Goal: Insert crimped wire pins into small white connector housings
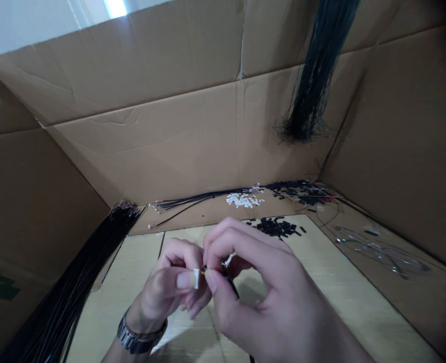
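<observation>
Pinching a white connector point(196, 279) over the board point(143, 252), the left hand point(166, 285) sits beside the right hand point(258, 275), which pinches a wire point(203, 272); black pieces point(277, 227) lie near the board's far right corner.

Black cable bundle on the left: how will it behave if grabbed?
Probably bendy: the cable bundle is many long, thin strands. Likely to splay, since no tie shows around it. Its crowded tips may snag each other.

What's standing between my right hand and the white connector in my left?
Nothing visible blocks it: the left hand pinches the white connector close to the right hand, with only a bit of orange wire showing between.
</observation>
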`<move>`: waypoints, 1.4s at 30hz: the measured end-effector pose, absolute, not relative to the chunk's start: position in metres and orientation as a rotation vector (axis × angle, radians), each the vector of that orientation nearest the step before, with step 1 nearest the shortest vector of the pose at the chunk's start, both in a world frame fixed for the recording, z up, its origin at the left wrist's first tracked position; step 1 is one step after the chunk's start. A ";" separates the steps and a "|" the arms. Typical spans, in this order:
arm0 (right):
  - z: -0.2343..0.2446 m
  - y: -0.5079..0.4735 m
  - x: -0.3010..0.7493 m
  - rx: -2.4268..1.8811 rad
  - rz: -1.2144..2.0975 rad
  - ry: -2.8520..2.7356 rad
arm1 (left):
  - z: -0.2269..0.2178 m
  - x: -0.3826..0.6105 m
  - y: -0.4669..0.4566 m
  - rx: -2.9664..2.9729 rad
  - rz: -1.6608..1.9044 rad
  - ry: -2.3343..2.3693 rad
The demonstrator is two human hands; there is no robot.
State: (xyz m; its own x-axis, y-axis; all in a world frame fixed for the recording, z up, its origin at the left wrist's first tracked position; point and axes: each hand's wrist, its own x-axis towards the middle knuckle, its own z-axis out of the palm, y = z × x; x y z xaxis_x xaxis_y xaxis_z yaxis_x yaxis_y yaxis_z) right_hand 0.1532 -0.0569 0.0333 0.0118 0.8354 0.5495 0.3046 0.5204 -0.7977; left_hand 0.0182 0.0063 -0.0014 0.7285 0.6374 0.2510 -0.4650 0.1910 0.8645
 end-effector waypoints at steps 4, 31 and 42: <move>0.034 -0.056 0.154 -1.009 0.541 -1.546 | -0.003 0.018 0.007 1.143 0.765 0.179; 0.036 -0.058 0.164 -0.970 0.676 -1.613 | -0.004 0.021 0.005 1.061 0.741 0.144; 0.036 -0.060 0.166 -0.992 0.670 -1.609 | -0.004 0.018 0.005 1.075 0.754 0.142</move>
State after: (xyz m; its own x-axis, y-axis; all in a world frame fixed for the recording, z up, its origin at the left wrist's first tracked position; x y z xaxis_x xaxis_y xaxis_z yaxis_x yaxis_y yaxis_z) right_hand 0.1661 -0.0602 0.0364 -0.0732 0.8671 0.4928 0.2610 0.4935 -0.8296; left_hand 0.0182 0.0052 -0.0035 0.7461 0.6189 0.2454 -0.4871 0.2560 0.8350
